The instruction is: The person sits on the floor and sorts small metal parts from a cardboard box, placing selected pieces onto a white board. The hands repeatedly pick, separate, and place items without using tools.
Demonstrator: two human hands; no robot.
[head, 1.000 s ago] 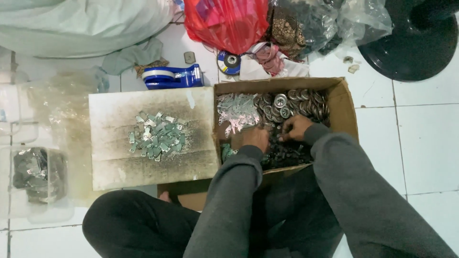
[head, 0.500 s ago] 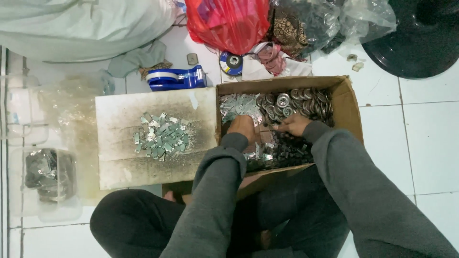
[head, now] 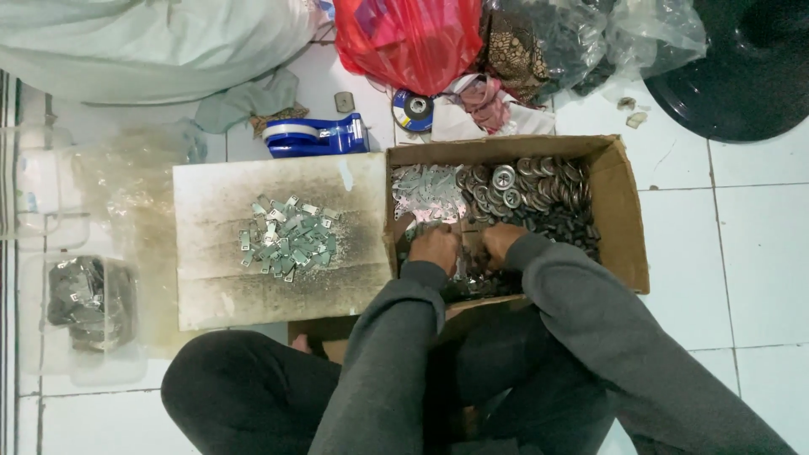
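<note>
An open cardboard box [head: 628, 227] on the tiled floor holds flat silver plates [head: 428, 194], round metal washers [head: 522, 187] and small dark parts [head: 565, 226]. My left hand [head: 436, 247] and my right hand [head: 499, 242] are both down among the parts at the near side of the box, close together, fingers curled into the pile. What the fingers grip is hidden. Left of the box lies a stained white board [head: 219, 278] with a heap of small silver plates [head: 288, 238] on it.
A blue tape dispenser [head: 313, 135] lies behind the board. A red plastic bag [head: 410, 38], clear bags [head: 590, 38] and a grinding disc [head: 414, 109] sit beyond the box. A black round base [head: 746, 72] is far right; clear bags of dark parts [head: 84, 295] far left.
Both hands have shifted slightly nearer to me within the box, staying buried in the parts. The view has drifted a little; the board's heap is unchanged.
</note>
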